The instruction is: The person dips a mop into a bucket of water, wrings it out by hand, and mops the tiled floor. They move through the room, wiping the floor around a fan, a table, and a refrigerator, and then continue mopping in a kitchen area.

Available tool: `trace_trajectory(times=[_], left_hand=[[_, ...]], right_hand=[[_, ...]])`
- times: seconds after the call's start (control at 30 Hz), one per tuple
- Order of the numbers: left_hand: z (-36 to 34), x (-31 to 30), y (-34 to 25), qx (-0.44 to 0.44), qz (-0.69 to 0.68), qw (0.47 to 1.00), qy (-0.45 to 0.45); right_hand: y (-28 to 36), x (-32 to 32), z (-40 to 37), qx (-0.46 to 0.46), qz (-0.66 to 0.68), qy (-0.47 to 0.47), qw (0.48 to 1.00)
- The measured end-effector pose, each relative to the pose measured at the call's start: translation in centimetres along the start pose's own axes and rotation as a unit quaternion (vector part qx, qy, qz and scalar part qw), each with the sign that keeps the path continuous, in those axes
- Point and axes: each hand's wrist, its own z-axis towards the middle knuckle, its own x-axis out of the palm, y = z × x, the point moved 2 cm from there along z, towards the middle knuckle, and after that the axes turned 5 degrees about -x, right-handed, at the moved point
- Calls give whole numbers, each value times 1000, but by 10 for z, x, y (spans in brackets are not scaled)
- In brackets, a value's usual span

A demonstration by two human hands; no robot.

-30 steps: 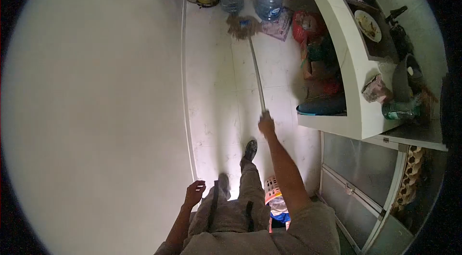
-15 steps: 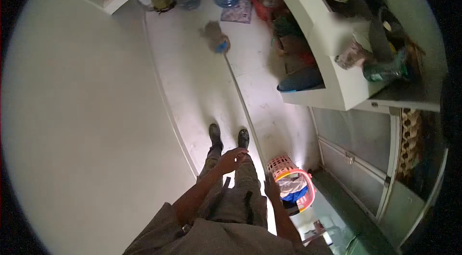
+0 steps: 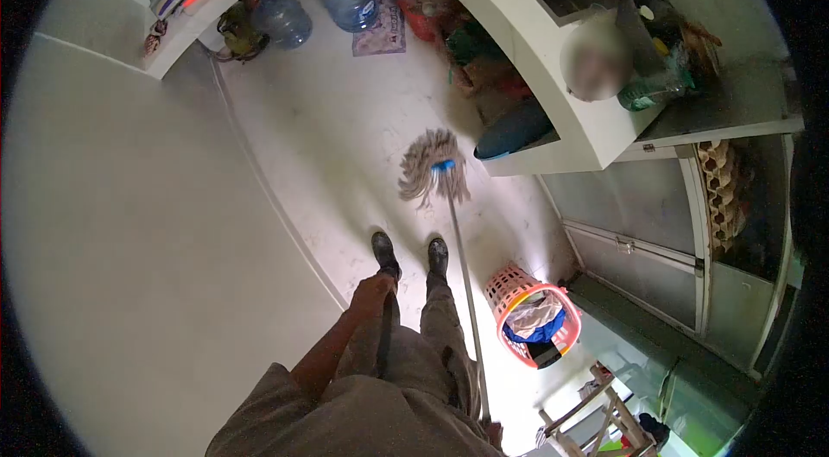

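Observation:
A mop with grey-brown strands and a blue clamp (image 3: pixel 443 166) rests on the pale floor in front of my boots. Its thin handle slopes down to my right hand (image 3: pixel 493 434), closed round the pole at the lower edge of the view. My left hand (image 3: pixel 374 288) hangs by my left knee, away from the mop; its fingers are too indistinct to make out. Two dark boots stand on the floor, the left one (image 3: pixel 385 252) and the right one (image 3: pixel 438 258).
A pink basket (image 3: pixel 507 286) of clothes stands right of the handle. Water bottles (image 3: pixel 350 0), bags and a dark blue object (image 3: pixel 514 131) lie under the white counter (image 3: pixel 518 51). A wooden stool (image 3: pixel 604 414) is lower right; a wall (image 3: pixel 155 224) runs along the left.
The mop head has come back from far ahead to nearer my boots and moved right. My right hand has drawn down and back with the handle; my left hand has moved left.

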Motion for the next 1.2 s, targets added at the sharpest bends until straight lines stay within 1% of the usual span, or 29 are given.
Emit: trace_trajectory(times=[0.03,0.07,0.1,0.13,0.17,0.23,0.27,0.3,0.33,0.37,0.43,0.47,0.53,0.57,0.6,0.67,0.7,0.77,0.8,0.83,0.87,0.9,0.93,0.97,1.0,1.03,1.07,1.17,1.2], left_hand=[[-5,-10,6,21,-117,993,-13],[-7,-16,5,32,-115,992,-30],[-10,-23,4,43,-112,992,-46],[-11,-28,4,54,-108,991,-62],[-10,-32,8,60,-62,993,-76],[-11,-36,10,52,-52,993,-95],[-11,-37,10,50,-47,992,-106],[-13,-37,3,65,-30,991,-115],[-14,-33,-1,76,-43,991,-104],[-13,-30,-5,88,-56,990,-93],[-8,-20,-16,110,-48,989,-85],[-4,-11,-21,125,-47,989,-63],[10,8,-34,157,-48,986,-22],[20,24,-42,126,-30,991,14],[25,39,-55,150,-3,988,34],[29,73,-81,195,47,977,75],[35,97,-86,269,101,952,103],[40,152,-87,385,213,886,145],[33,181,-87,427,272,847,161],[21,205,-93,432,363,794,228],[8,227,-96,431,447,728,290],[-5,253,-81,430,423,725,333],[-17,281,-65,429,397,720,375],[-28,305,-64,397,384,710,437],[-40,327,-64,363,369,696,498],[-55,341,-65,395,337,702,487],[-66,350,-71,427,306,708,472],[-84,372,-90,438,331,711,439],[-76,371,-99,400,347,714,458]], right_hand=[[-13,29,50,11,1,26,1000],[-23,56,99,22,1,52,998],[-31,89,155,-145,220,-96,960],[41,19,206,-1,57,75,996],[71,8,254,-70,62,-22,995],[101,32,376,-38,97,52,993],[104,49,453,-212,-150,66,963],[169,2,455,-230,-87,-65,967],[246,-58,451,-255,-26,-193,947],[308,-144,427,-236,99,-107,961],[333,-131,451,-437,-5,-246,865],[342,-123,446,-374,-117,-199,898],[340,-111,416,-318,-28,-215,923],[332,-110,394,-201,62,-133,969],[318,-110,369,-78,150,-48,984],[267,-99,323,-156,196,-65,966],[247,-105,293,-164,221,-60,960],[208,-113,231,-135,219,-62,964],[187,-121,200,-149,184,-24,971],[164,-123,166,-253,95,-62,961],[128,-107,133,-279,68,-168,943],[109,-130,102,-162,151,-34,975],[95,-158,68,5,212,98,972],[81,-188,31,153,218,198,943],[54,-199,0,177,194,195,945],[40,-211,-24,267,224,159,924],[26,-212,-27,230,187,107,949],[-35,-203,0,95,72,-51,992],[-53,-199,5,48,33,-99,993]])
